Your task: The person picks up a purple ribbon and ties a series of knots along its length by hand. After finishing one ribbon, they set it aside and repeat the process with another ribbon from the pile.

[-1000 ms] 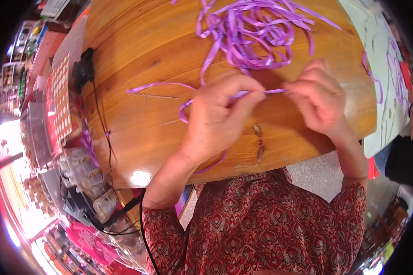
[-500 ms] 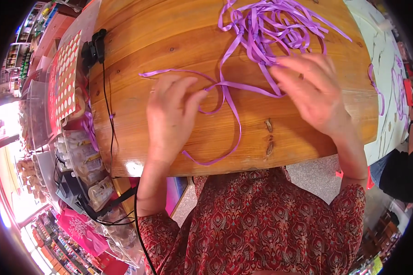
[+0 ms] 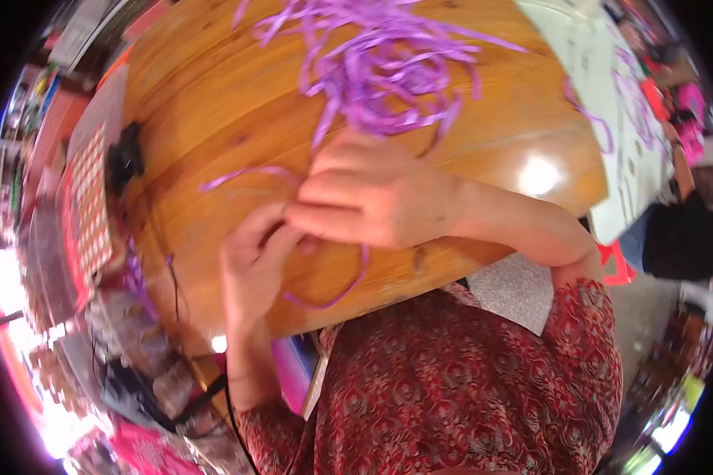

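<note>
Both my hands meet above the wooden table, working on a narrow purple ribbon. My left hand pinches the ribbon between thumb and fingers. Over its fingertips lies my right hand, fingers curled in and closed on the same ribbon. The spot where they grip it is covered by the fingers and a little blurred. One ribbon end sticks out to the left, and a loose curve hangs toward the table's near edge. Beyond my right hand lies a tangled heap of purple ribbons.
The wooden table has a black plug adapter with a cord at its left edge. Beside that stand a dotted card and several plastic-wrapped goods. A white marbled surface with more ribbon adjoins at right, near a red stool.
My right hand has swung left across the table and joined my left hand at the ribbon. Its fingers, spread before, are now curled. The whole view has tilted.
</note>
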{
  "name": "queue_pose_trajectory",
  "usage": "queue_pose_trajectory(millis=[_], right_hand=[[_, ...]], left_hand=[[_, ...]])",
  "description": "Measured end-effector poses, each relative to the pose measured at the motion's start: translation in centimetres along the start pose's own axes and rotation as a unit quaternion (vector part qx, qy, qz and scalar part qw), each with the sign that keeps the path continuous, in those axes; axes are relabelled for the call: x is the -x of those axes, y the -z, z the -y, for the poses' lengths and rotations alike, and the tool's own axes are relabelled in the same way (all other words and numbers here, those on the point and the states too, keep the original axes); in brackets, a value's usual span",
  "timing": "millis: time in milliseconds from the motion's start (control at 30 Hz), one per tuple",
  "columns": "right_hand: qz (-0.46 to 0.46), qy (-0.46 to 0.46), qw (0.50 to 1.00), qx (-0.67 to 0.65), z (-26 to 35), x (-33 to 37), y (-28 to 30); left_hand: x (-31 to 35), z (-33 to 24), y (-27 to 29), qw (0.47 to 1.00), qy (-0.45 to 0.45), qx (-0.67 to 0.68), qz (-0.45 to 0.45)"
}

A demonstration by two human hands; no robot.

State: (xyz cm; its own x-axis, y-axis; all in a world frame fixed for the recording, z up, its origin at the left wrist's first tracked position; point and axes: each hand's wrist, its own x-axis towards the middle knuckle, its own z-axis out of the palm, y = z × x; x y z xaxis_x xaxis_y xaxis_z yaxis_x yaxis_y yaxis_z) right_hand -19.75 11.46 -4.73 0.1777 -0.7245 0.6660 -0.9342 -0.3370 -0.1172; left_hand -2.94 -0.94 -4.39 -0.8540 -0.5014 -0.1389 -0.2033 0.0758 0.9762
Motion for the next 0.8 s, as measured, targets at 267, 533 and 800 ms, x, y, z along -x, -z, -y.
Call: queue_pose_trajectory(millis=[267, 533, 800], right_hand=[[-0.069, -0.011, 0.996, -0.047, 1.3, 1.0, 2.1], [-0.161, -0.212, 0.952, -0.148, -0.3, 6.8, 9.5], [-0.31, -0.46, 0.824, -0.119, -0.3, 16.8, 17.1]], left_hand=[[0.4, -0.3, -1.5, 0.985, -0.006, 0.172, 0.034], [0.4, -2.3, 1.1, 0.952, -0.221, -0.211, -0.023], [0.9, -0.9, 8.8, 0.919, -0.231, -0.306, -0.089]])
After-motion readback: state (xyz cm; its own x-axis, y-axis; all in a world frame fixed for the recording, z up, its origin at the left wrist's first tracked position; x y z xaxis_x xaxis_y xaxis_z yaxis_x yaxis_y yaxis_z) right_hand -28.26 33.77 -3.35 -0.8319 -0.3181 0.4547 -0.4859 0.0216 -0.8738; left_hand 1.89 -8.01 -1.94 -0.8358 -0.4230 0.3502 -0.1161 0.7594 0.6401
